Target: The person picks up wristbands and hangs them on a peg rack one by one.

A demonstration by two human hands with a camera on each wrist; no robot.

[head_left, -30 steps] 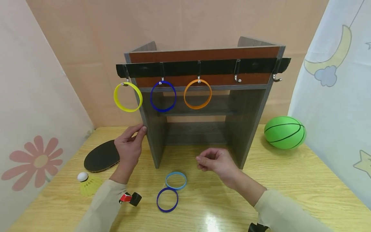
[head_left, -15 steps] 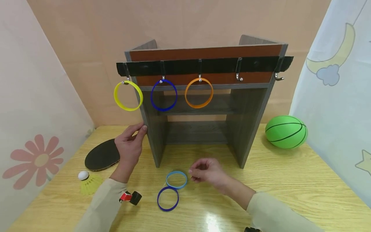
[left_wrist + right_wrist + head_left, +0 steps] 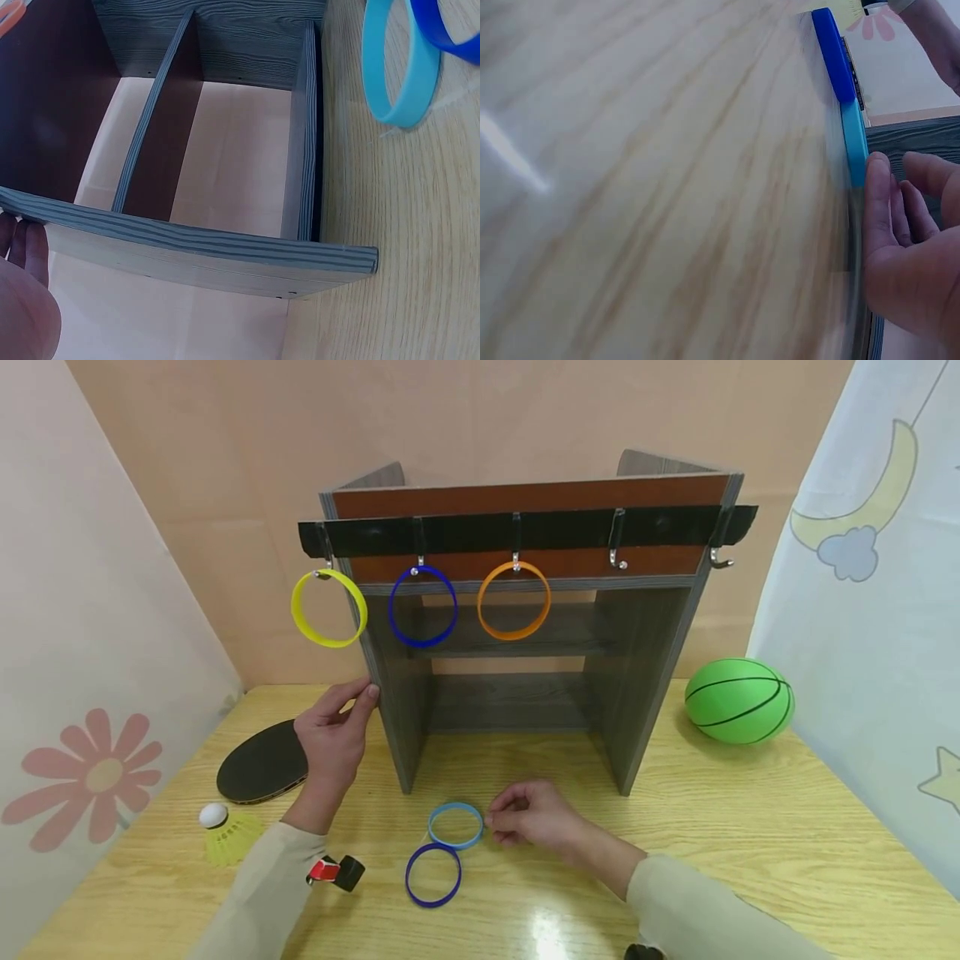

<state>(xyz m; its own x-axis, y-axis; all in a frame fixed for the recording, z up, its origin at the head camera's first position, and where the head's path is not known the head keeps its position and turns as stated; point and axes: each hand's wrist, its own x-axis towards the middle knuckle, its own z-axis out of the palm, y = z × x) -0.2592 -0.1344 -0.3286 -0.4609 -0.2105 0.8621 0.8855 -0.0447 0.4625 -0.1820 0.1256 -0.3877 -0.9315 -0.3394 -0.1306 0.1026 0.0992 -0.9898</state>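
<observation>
My left hand [image 3: 333, 735] holds the left side panel of a grey wooden shelf [image 3: 397, 693], thumb at its front edge. Beside the light blue ring [image 3: 480, 831] on the table is my right hand [image 3: 536, 817], fingers loosely bent; in the right wrist view a fingertip is at the ring's edge, thumb and fingers apart. A dark blue ring [image 3: 408, 889] lies against the light blue one, nearer the front. On the shelf's hooks hang a yellow ring [image 3: 298, 615], a blue ring [image 3: 393, 620] and an orange ring [image 3: 482, 617]. Two hooks on the right carry nothing.
Left of the shelf lie a black table tennis bat [image 3: 258, 764] and a yellow shuttlecock [image 3: 228, 837]. A green ball [image 3: 738, 702] sits to its right. Patterned cloths stand on both sides of the wooden table [image 3: 720, 827].
My right hand has come left and down from in front of the shelf to the light blue ring. My left hand stays on the panel. The rings have not visibly moved.
</observation>
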